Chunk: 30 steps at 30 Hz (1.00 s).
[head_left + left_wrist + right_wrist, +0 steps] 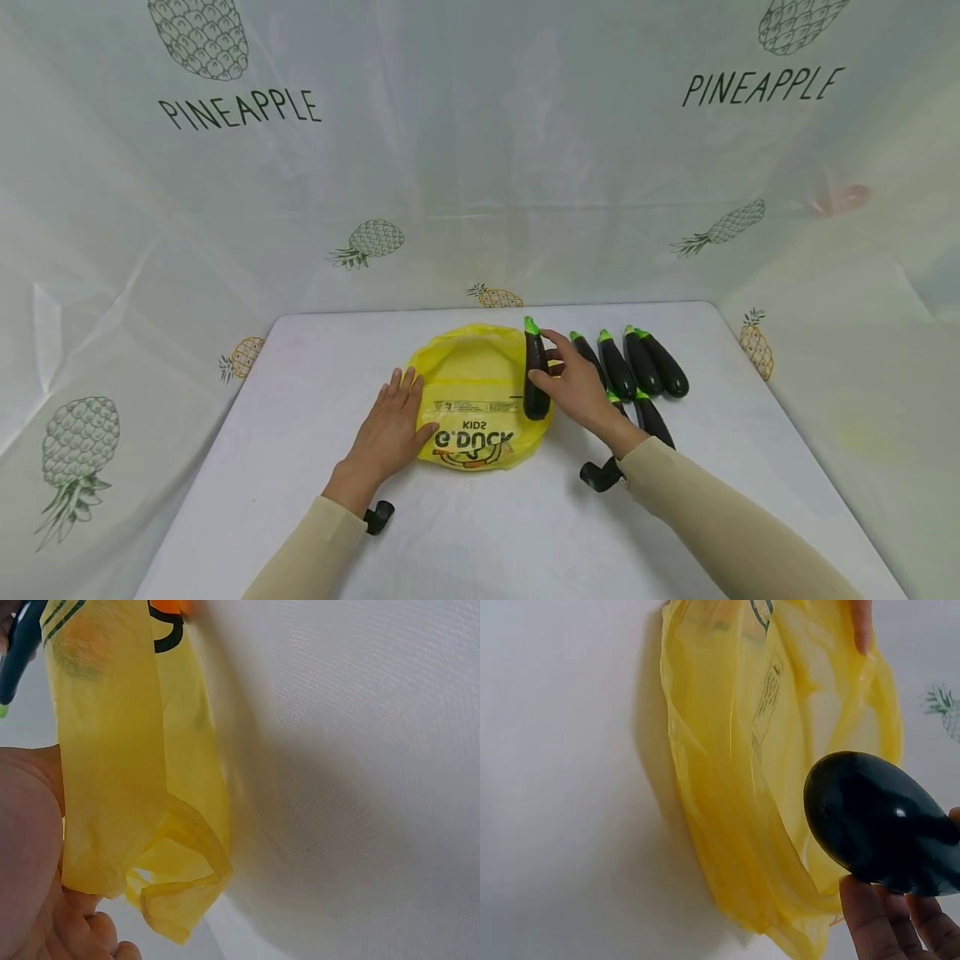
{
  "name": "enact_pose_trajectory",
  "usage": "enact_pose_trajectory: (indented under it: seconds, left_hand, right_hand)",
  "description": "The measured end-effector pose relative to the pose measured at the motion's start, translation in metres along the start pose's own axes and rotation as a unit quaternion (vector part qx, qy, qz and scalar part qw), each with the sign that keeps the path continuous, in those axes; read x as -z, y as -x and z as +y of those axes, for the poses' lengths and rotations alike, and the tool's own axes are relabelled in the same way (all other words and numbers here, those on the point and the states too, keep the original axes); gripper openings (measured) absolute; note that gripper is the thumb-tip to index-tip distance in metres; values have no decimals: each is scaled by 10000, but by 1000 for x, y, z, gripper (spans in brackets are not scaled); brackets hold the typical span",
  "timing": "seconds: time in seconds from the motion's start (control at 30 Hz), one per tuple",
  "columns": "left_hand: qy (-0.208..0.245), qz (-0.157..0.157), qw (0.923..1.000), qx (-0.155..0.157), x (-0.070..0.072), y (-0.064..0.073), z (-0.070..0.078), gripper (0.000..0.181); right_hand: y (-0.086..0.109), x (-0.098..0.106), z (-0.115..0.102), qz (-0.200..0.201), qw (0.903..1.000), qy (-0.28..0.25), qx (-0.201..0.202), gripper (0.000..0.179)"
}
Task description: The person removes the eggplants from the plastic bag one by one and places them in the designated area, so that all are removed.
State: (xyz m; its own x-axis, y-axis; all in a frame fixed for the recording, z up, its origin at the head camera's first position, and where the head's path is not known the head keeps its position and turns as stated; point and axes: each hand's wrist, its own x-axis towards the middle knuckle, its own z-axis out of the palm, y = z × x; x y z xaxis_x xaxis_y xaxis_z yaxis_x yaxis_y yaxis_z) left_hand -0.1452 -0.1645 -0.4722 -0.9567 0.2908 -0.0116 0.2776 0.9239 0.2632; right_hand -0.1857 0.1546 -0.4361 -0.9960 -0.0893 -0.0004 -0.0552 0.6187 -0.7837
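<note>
A yellow plastic bag with "G.DUCK KIDS" print stands with its mouth open on the white table. Along its left side, my left hand rests with straight fingers, thumb touching the bag. My right hand grips a dark eggplant with a green stem end, over the bag's right rim. In the right wrist view the eggplant's rounded end hangs beside the mouth of the bag. The left wrist view has the palm of my left hand against the yellow film.
Several more eggplants lie grouped on the table to the right, partly behind my right forearm. The white table is enclosed by a pineapple-print curtain at the back and sides. A black wrist device shows under the right sleeve.
</note>
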Motion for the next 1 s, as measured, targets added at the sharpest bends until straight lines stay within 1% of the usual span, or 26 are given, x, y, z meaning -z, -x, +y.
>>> enact_pose_trajectory:
  seconds: [0.13, 0.3, 0.37, 0.47, 0.73, 1.0]
  left_hand:
    - [19, 25, 10000, -6, -2, 0, -1, 89]
    - [-13, -36, 10000, 18, -2, 1, -1, 89]
    - [0, -15, 10000, -2, -2, 1, -1, 89]
    - [0, -47, 10000, 14, -2, 1, -1, 89]
    - [54, 90, 9999, -20, -4, 1, -1, 89]
    - [56, 50, 10000, -55, -5, -1, -2, 89]
  right_hand:
    - [1, 6, 2, 42, 10000, 53, 34, 75]
    - [2, 14, 8, 73, 9999, 91, 53, 75]
    - [3, 18, 10, 67, 9999, 109, 84, 75]
    - [5, 24, 15, 63, 9997, 213, 98, 74]
    - [7, 40, 26, 99, 9985, 525, 134, 74]
    - [12, 51, 33, 66, 9984, 549, 80, 74]
